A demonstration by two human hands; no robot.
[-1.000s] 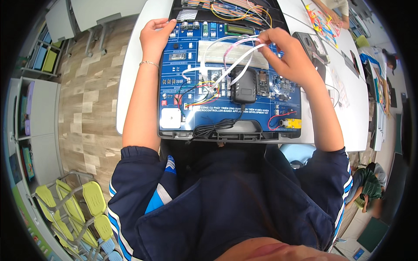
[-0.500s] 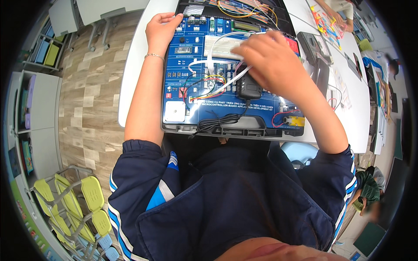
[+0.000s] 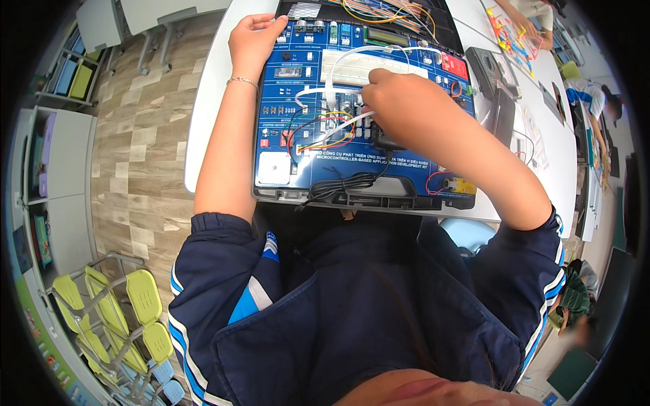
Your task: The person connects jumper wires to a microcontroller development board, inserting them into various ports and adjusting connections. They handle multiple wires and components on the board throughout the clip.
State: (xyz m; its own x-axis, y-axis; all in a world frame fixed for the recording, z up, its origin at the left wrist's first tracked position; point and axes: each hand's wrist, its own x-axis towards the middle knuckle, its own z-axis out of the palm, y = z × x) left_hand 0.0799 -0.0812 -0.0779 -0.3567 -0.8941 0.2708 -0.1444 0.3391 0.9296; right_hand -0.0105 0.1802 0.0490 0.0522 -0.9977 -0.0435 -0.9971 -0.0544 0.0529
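Observation:
A blue electronics development kit (image 3: 284,122) lies in an open black case (image 3: 399,201) on the white table. My left hand (image 3: 252,46) is at its far left corner, fingers bent and thumb against the edge. Over the middle of the board, my right hand (image 3: 413,108) is closed, its fingertips down by the small modules and mostly hidden. A white ribbon cable (image 3: 349,124) runs up to those fingers; whether they pinch it is hidden. Another white cable (image 3: 330,78) arches across the white breadboard (image 3: 349,68). Partly under my right hand sits a black power adapter (image 3: 387,141).
Coiled black cord (image 3: 342,186) rests along the near edge. Jumper wires (image 3: 389,13) fill the case lid. To the right are a dark meter-like device (image 3: 489,71) and colourful plastic pieces (image 3: 511,40) by another person's hand (image 3: 531,30). Green chairs (image 3: 142,298) stand at lower left.
My right hand has come down and left onto the board, its fingers closing, uncovering the red module and display. The kit has shifted very slightly; my left hand stays at the corner.

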